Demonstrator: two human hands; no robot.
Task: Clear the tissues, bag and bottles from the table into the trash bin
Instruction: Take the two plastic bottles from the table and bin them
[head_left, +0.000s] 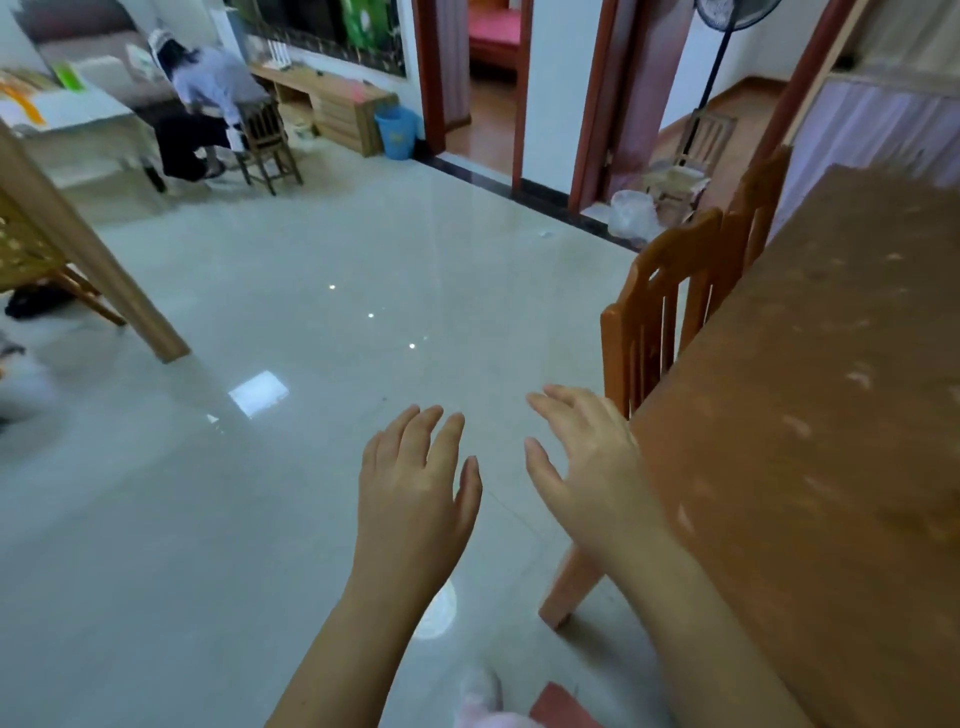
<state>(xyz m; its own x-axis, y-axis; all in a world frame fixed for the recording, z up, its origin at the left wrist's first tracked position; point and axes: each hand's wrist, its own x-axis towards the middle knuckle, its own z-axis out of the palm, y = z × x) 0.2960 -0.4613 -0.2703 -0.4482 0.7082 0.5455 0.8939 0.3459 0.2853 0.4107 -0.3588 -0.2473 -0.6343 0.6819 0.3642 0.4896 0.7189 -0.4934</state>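
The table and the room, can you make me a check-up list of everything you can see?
Surface: brown table, visible part bare.
Job's things: no tissues, bag or bottles seen; blue bin by the far wall.
Clutter: clear plastic bag on the floor near a doorway.
Hands: left hand and right hand open, empty.
Cables: nothing seen.
Surroundings: wooden chairs against the table, standing fan, a seated person.

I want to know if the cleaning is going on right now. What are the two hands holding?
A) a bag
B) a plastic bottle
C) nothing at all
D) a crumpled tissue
C: the left hand and the right hand both hover with fingers spread and empty above the shiny pale tiled floor, beside the brown patterned table.
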